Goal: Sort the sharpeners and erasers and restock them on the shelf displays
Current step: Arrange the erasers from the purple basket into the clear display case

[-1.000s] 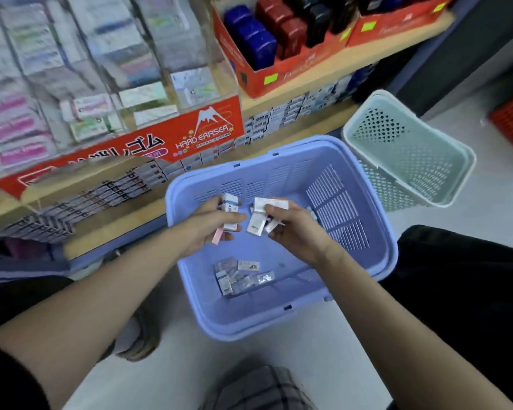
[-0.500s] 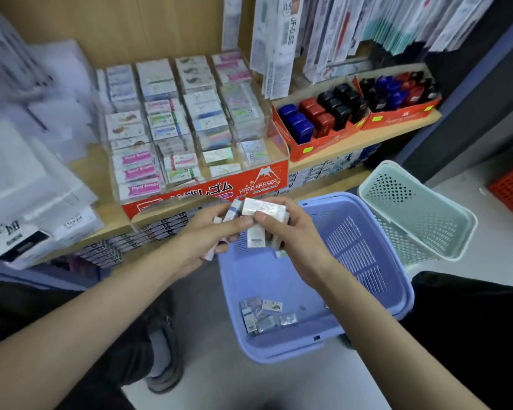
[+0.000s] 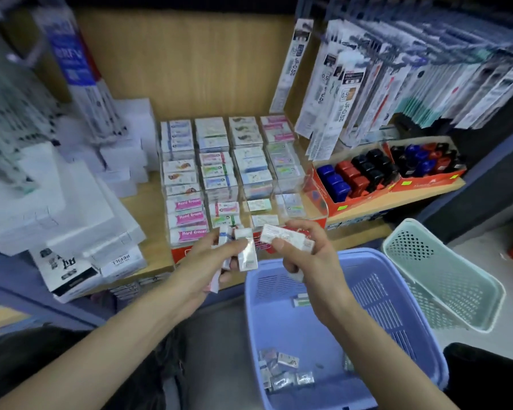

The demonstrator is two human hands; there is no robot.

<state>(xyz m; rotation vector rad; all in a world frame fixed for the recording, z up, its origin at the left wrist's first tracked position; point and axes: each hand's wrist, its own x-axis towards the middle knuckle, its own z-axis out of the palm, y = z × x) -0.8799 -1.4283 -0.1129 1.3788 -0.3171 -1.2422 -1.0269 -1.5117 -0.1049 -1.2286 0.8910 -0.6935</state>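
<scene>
The person crouches close in front of the shelf [image 3: 148, 208], with both hands raised between the purple basket [image 3: 314, 327] and the clear eraser display [image 3: 228, 173]. The left hand [image 3: 202, 267] grips a small bunch of wrapped erasers [image 3: 246, 253]. Its fingers are curled under the bunch and the thumb presses on top, fanning the packs so each label shows. I take it this hand serves as the holding stack.

The right hand [image 3: 311, 261] pinches a single white eraser [image 3: 285, 236] between thumb and forefinger. It is held flat and level with the display's lowest row, probably so its print can be matched to a compartment. Something small and pale seems tucked under the other curled fingers of that hand, but I cannot tell what it is.

The purple basket sits right under the hands, so anything dropped would fall back in. A few loose packs [image 3: 285, 371] lie together in the near part of its floor, waiting to be sorted. The green basket [image 3: 444, 285] leans beside it, and nothing shows inside. The red trays of sharpeners [image 3: 353, 176] stand to the right of the display, well apart from the hands, so I judge that erasers come first.
</scene>
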